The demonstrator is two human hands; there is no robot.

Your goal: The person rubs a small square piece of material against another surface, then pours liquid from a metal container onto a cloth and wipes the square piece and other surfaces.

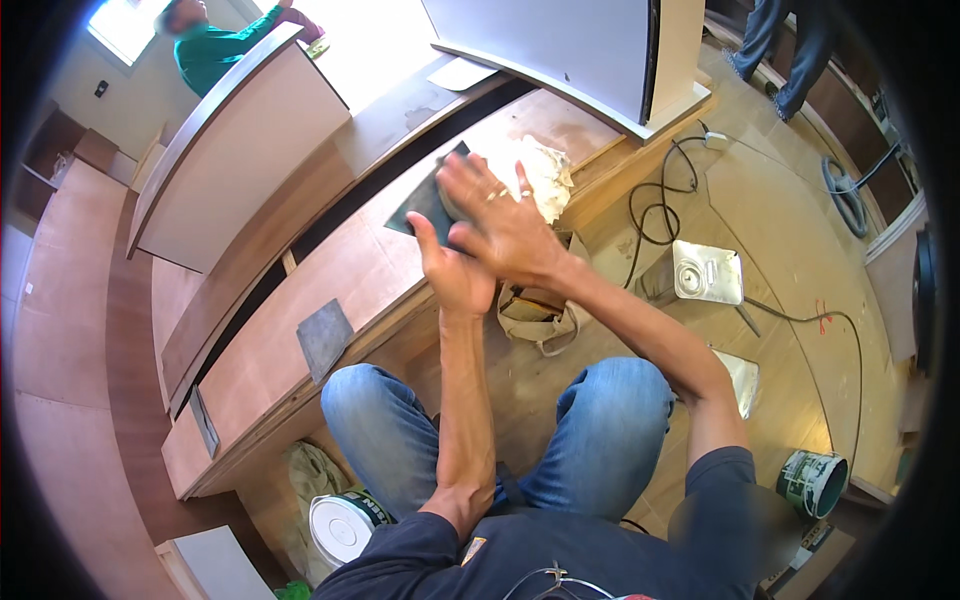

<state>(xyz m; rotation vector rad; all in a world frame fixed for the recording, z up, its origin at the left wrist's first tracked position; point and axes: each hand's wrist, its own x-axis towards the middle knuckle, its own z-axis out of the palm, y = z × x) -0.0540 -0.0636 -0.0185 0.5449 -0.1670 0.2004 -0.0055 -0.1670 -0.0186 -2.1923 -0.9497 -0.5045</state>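
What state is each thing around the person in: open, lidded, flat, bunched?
Bare left hand, thumb extended, fingers hidden
Bare right hand, open, fingers extended
Dark grey-green thin sheet by the hands, partly covered, grip unclear
Grey four-sided thin sheet, lying flat on pale wooden platform
White crumpled soft material, bunched up
Beige fabric bag, open, contents showing
Round bucket with white lid, closed
Dark green round bucket, lidless, open
Long black cable, loosely looped
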